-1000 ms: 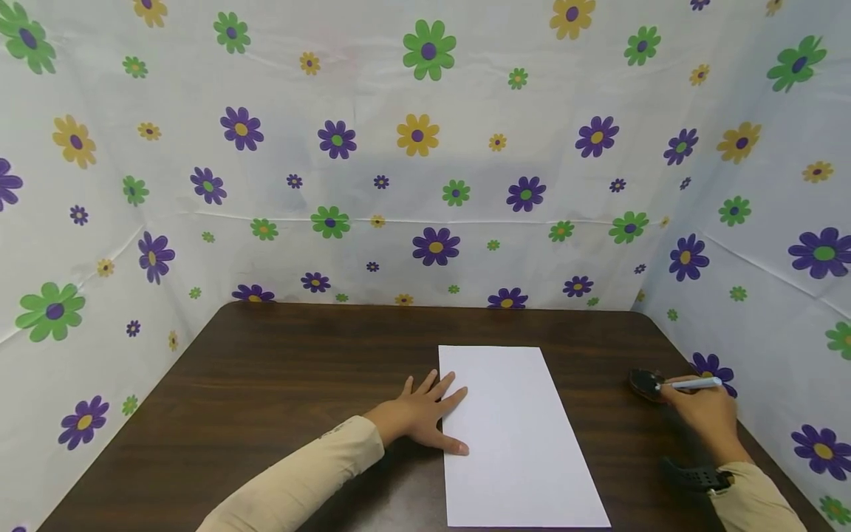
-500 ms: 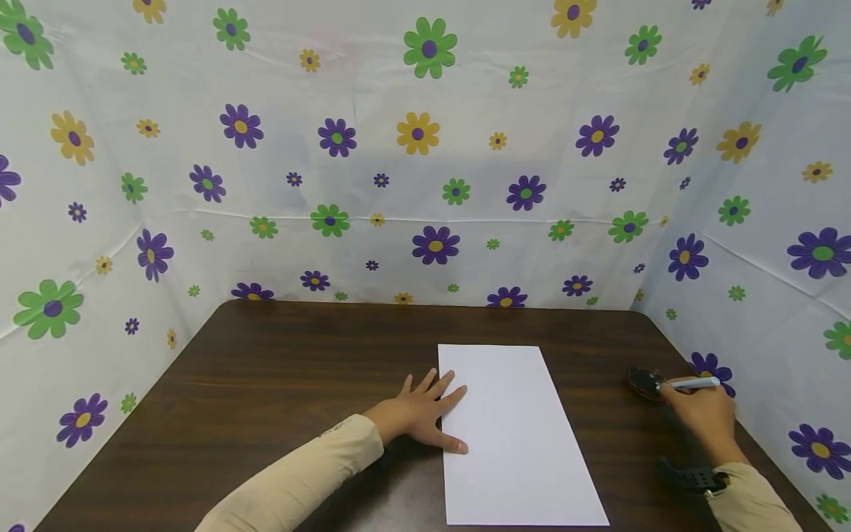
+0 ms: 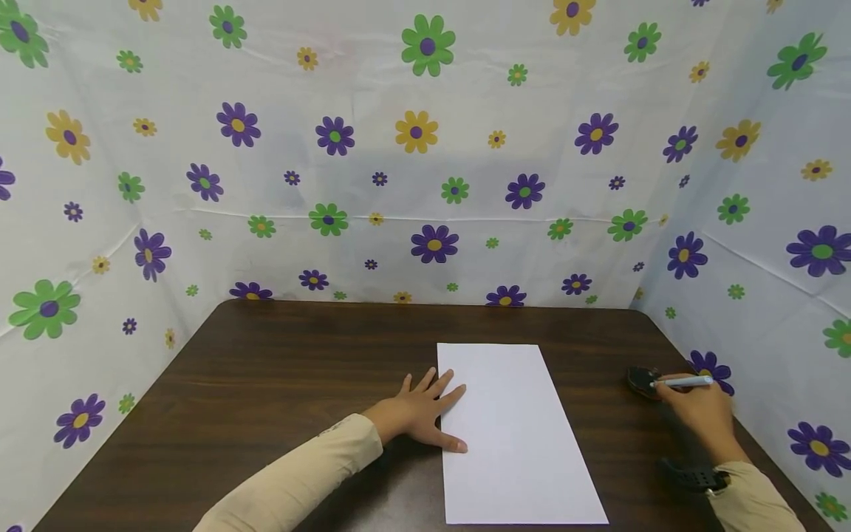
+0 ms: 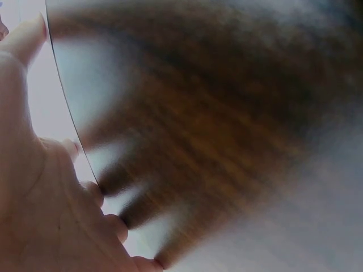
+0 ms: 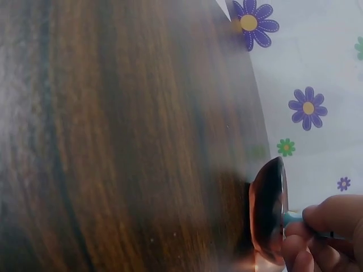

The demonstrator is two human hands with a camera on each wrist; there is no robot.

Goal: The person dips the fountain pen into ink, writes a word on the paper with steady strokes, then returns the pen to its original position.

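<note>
A small nudge

My right hand (image 3: 705, 415) pinches a slim, pale pen (image 3: 691, 381), slid slightly towards a dark, glossy, rounded object (image 3: 640, 380) on the brown wood-grained table (image 3: 299, 362). My left hand (image 3: 422, 418), fingers spread wide, rests across the left edge of the white rectangular paper (image 3: 518, 443). Work seems centred rightward.

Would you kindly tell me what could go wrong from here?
The white paper might slip or swivel, since the left hand rests only along its left side. The dark rounded object might get nudged toward the table's right edge, as the right hand, holding a pale pen-like stick, is right beside it.
</note>
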